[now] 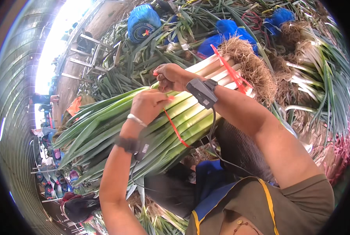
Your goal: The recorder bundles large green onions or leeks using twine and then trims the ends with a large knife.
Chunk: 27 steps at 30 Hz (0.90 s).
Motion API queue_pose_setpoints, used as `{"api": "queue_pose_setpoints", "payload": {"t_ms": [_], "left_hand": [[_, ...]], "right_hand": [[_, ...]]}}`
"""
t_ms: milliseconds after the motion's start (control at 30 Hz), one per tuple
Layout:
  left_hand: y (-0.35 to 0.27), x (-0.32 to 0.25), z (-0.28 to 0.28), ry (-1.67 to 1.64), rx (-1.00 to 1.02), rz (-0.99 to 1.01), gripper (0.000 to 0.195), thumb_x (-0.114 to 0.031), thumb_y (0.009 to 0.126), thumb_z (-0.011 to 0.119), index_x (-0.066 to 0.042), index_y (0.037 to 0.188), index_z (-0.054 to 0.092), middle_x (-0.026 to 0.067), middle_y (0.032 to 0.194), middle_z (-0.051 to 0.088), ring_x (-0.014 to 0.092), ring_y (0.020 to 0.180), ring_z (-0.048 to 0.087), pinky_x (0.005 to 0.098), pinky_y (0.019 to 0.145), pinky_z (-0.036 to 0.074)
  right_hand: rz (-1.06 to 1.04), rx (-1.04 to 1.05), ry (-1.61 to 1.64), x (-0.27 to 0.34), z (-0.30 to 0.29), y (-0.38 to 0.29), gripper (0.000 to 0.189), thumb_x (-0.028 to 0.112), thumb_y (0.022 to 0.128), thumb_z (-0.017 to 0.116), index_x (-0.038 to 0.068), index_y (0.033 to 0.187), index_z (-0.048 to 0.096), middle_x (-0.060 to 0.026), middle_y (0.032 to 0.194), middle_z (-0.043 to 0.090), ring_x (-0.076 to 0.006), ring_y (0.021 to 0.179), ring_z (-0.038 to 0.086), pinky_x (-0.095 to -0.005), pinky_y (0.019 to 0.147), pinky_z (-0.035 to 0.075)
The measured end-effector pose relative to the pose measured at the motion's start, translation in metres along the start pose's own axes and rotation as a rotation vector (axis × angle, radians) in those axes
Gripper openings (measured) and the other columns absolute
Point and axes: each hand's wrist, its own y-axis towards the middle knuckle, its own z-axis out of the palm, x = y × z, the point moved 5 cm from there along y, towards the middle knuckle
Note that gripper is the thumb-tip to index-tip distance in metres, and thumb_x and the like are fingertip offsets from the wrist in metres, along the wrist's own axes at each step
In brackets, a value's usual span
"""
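A large bundle of leeks (189, 108) lies across in front of me, green leaves to the left and root ends (248, 64) to the upper right. A thin red plastic tie (175, 126) runs over its middle. My left hand (148, 105) pinches one part of this tie at the top of the bundle. Just above it, my right hand (172, 77) has a red end between thumb and fingers. Any knot is hidden by the fingers. A second red tie (232, 72) goes around the white stems near the roots.
Loose leeks (313, 73) are piled at the right. Blue net bags (222, 35) and a rounded blue bundle (143, 23) sit among cut leaves at the top. A metal frame (89, 58) stands upper left. People (44, 131) are far left. Cables (213, 129) hang from both wrist devices.
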Motion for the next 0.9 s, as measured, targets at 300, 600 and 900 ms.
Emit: {"api": "queue_pose_setpoints", "payload": {"t_ms": [300, 600, 900], "left_hand": [[0.006, -0.011, 0.004, 0.444, 0.07, 0.244, 0.011, -0.022, 0.075, 0.069, -0.014, 0.078, 0.061, -0.0009, 0.077, 0.062, 0.019, 0.084, 0.059, 0.0356, 0.073, 0.044], [0.01, -0.016, -0.01, 0.434, 0.304, 0.156, 0.032, -0.002, 0.072, 0.061, -0.017, 0.1, 0.058, 0.0001, 0.08, 0.06, 0.023, 0.091, 0.055, 0.0367, 0.08, 0.042], [0.027, -0.008, 0.0, 0.503, 0.513, 0.31, 0.033, -0.003, 0.073, 0.061, -0.018, 0.103, 0.058, 0.0018, 0.087, 0.063, 0.023, 0.098, 0.054, 0.0368, 0.08, 0.041]], "right_hand": [[-0.013, 0.046, -0.02, -0.006, -0.008, 0.001, 0.012, 0.012, 0.097, 0.04, 0.009, 0.091, 0.049, 0.0046, 0.063, 0.038, -0.0072, 0.051, 0.032, -0.0257, 0.049, 0.032], [-0.043, 0.085, 0.024, -0.008, -0.009, 0.003, 0.012, 0.011, 0.096, 0.041, 0.008, 0.09, 0.05, 0.0051, 0.064, 0.038, -0.007, 0.053, 0.033, -0.0247, 0.05, 0.032], [-0.102, 0.093, 0.023, -0.009, -0.006, 0.001, 0.012, 0.01, 0.096, 0.04, 0.006, 0.091, 0.051, 0.003, 0.067, 0.041, -0.0082, 0.054, 0.037, -0.0241, 0.05, 0.035]]}}
